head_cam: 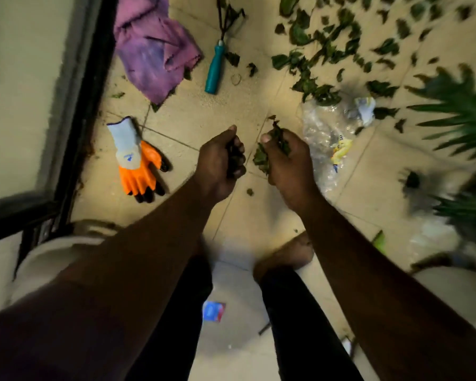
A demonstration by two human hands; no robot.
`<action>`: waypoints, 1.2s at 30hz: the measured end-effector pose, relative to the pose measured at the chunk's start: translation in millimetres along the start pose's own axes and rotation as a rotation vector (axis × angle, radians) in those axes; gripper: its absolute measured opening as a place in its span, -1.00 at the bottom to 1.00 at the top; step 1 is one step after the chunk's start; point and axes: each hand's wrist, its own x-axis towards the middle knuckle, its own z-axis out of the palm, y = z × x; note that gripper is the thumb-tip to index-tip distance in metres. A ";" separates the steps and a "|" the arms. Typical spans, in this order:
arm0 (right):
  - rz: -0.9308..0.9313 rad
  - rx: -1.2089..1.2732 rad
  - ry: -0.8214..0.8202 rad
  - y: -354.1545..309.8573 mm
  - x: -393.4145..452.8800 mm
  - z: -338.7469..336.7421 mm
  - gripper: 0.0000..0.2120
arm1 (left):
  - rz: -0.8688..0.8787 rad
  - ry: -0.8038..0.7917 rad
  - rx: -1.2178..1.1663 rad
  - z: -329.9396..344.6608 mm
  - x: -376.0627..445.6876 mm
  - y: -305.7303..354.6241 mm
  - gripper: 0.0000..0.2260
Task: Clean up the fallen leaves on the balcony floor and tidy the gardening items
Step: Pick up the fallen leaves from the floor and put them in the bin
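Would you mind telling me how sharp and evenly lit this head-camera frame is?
Head view: dim, warm light; the orange-and-grey work glove and teal-handled hand rake are fairly sharp; the green potted plant fronds smear with motion blur; the forearms near the lens are dark and soft, and wide-angle distortion bends the edges.

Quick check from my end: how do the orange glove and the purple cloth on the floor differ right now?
The orange glove lies flat with its fingers spread, while the purple cloth is crumpled in folds. The glove sits nearer the person, level with the left hand; the cloth lies farther off, beside the teal-handled tool. The glove is orange with a pale cuff and dark fingertips; the cloth is one purple. Both rest untouched on the tiled floor near the door frame.
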 end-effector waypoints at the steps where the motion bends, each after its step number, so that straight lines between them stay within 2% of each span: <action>1: 0.009 0.004 0.004 -22.2 -23.1 -0.7 -0.85 | -0.014 0.011 -0.043 4.1 -29.3 6.6 -0.71; 5: 0.060 0.046 0.028 -98.2 -96.8 2.0 -0.83 | -0.017 0.037 -0.230 4.0 -128.6 30.4 -0.69; 8: 0.092 0.041 -0.049 -138.5 -143.3 20.7 -0.85 | 0.024 0.105 -0.380 -17.1 -193.5 40.0 -0.64; 11: 0.089 -0.013 -0.193 -157.0 -195.6 65.1 -0.87 | 0.099 0.159 -0.496 -66.8 -249.4 33.8 -0.63; 14: 0.032 -0.063 -0.388 -148.8 -248.2 124.9 -0.88 | 0.201 0.223 -0.589 -128.9 -293.4 9.8 -0.62; 18: 0.045 -0.151 -0.624 -111.3 -330.4 210.0 -0.95 | 0.289 0.375 -0.745 -232.8 -343.8 -58.7 -0.69; 21: 0.068 -0.285 -0.792 -65.6 -401.9 268.4 -0.94 | 0.325 0.538 -0.917 -304.7 -386.0 -117.4 -0.65; 27: 0.417 -0.534 -0.992 37.7 -547.6 355.1 -0.86 | 0.311 0.887 -1.237 -437.9 -474.5 -241.5 -0.61; 30: 0.428 -0.637 -1.074 96.7 -637.6 395.0 -0.87 | 0.295 0.937 -1.389 -507.4 -517.7 -319.4 -0.62; 36: 0.519 -0.731 -1.261 226.2 -807.9 466.3 -0.92 | 0.373 0.967 -1.545 -641.6 -598.0 -476.0 -0.75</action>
